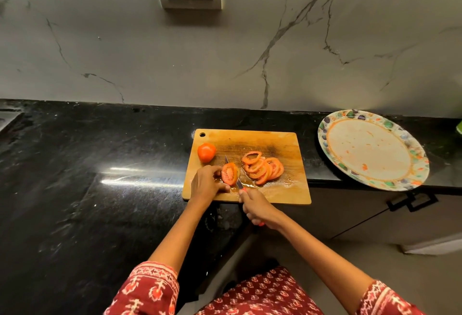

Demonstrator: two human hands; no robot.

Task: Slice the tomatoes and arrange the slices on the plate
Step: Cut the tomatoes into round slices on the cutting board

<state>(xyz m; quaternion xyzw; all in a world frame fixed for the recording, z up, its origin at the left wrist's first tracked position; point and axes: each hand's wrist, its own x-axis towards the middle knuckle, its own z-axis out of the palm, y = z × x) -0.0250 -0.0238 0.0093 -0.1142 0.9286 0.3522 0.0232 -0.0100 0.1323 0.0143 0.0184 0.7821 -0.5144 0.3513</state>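
Mid-slicing: my left hand (208,182) pinches the cut tomato (229,173), my right hand (255,206) grips the knife (237,181). Blade prob. partway through. Next: even slice, fingers back.

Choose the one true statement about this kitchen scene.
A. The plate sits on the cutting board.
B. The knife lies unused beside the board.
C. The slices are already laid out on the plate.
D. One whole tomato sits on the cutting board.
D: a whole tomato rests near the cutting board's far left corner, beyond the tomato being cut.
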